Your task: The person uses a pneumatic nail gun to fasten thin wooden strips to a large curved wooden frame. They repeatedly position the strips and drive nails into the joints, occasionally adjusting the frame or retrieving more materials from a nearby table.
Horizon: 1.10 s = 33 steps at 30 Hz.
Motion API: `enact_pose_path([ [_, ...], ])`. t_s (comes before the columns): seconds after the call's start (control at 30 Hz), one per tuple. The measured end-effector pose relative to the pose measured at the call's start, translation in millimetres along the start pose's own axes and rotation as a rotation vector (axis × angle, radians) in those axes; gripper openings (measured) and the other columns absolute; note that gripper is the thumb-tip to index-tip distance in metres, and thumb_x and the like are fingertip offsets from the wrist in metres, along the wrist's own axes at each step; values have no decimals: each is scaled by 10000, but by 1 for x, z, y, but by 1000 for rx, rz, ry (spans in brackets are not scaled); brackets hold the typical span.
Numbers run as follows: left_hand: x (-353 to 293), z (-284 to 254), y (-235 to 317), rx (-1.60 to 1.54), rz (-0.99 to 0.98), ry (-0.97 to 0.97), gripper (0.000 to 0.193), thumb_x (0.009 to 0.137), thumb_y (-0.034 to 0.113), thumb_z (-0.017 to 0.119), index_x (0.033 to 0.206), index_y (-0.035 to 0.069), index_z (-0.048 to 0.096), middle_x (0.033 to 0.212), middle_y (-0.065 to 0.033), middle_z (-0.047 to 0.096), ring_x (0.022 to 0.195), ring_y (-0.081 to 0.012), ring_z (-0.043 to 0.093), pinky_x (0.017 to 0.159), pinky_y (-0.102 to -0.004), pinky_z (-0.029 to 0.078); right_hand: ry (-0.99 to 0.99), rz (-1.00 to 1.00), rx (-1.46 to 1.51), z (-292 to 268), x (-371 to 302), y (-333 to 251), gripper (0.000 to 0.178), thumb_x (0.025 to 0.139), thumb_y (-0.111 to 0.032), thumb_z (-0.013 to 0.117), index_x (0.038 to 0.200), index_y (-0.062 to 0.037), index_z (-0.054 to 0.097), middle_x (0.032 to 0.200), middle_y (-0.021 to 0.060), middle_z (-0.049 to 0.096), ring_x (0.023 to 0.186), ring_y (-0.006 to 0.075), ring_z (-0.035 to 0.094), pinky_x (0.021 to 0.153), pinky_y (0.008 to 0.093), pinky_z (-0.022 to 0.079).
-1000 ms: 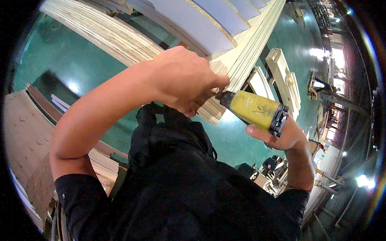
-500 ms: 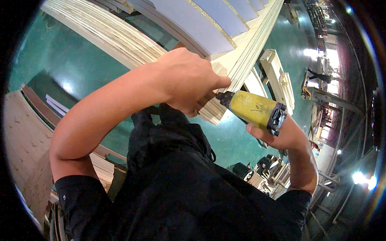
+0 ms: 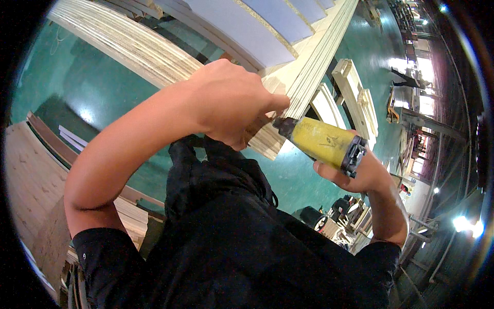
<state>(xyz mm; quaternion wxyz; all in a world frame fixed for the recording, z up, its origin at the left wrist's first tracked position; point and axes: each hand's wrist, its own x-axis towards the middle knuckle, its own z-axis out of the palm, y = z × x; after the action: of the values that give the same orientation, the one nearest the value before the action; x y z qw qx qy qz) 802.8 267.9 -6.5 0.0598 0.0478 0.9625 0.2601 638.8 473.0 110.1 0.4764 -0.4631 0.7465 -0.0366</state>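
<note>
My left hand (image 3: 229, 100) is closed above the corner of the stacked plywood strips (image 3: 303, 85), its knuckles up and its thumb side toward the right. Something brownish shows beneath its fingers, but I cannot make out what they grip. My right hand (image 3: 355, 172) is wrapped round a yellow drill-like power tool (image 3: 320, 140) with a dark nose and a black rear end. The nose points left and sits close to my left hand's fingertips. The tool's handle is mostly hidden behind its body and my hand.
Upright pale panels (image 3: 244, 26) stand beyond the strips. A long stack of layered boards (image 3: 128, 38) runs to the upper left. Light wooden frames (image 3: 355, 95) lie on the green floor to the right. Wood offcuts (image 3: 337, 226) lie lower right. A distant person (image 3: 406, 78) stands far right.
Both hands and the tool sit almost as before, with my left hand slightly farther left in view. The distant person's pose has changed. The whole view has shifted slightly.
</note>
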Motion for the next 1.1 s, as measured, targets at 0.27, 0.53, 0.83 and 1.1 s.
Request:
enact_pose_path([
  [0.27,0,-1,2,59,-18,22,920,582,355,940,1405,330,532,824,-106,713,781,-376,719,651,-481,555,68,-143,-15,0,-3,22,436,832,-234,838,1179,-26,675,1042,116,722,960,258,697,862,374,539],
  [0.53,10,2,13,-79,5,199,768,734,615,805,1344,177,645,1018,-90,717,1028,-344,677,911,-477,494,-187,-510,309,6,-15,180,707,721,-327,833,1315,-15,610,1112,157,692,1041,317,684,932,400,518],
  [0.83,65,-16,91,-586,-889,185,755,715,197,813,1428,125,578,1039,-121,768,944,-268,749,918,-435,550,20,217,234,51,-9,529,580,794,-236,867,1305,-83,640,1123,151,730,1024,307,696,923,428,543],
  [1.1,139,-9,109,-193,-1290,292,769,731,231,855,1425,71,563,1117,-180,729,1021,-328,718,932,-417,551,-39,142,143,-12,36,727,522,767,-283,850,1232,-102,696,1118,185,742,1060,367,702,909,452,544],
])
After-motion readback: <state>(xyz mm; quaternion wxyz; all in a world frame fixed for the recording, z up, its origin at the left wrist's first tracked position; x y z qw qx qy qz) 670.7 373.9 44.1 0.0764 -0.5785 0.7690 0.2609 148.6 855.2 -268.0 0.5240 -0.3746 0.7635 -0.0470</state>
